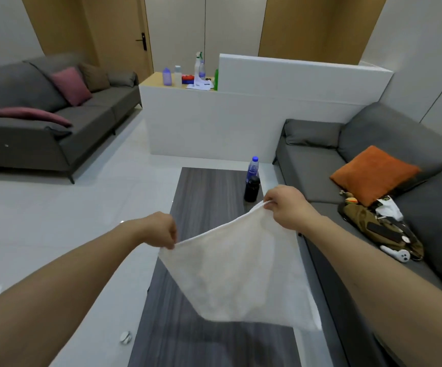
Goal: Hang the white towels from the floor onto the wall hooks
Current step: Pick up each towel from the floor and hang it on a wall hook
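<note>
A white towel (241,271) hangs spread out in the air above a dark wooden coffee table (206,197). My left hand (161,230) pinches its left top corner. My right hand (284,205) pinches the right top corner, a little higher and farther away. The towel's top edge sags between the two hands and its lower part droops toward me. No wall hooks are in view, and no other towel shows on the floor.
A water bottle (253,169) and a black bottle (251,189) stand on the table's far end. Grey sofas sit at left (42,128) and right (373,165), the right one with an orange cushion (373,173) and a bag (378,226). A white partition (241,123) stands ahead.
</note>
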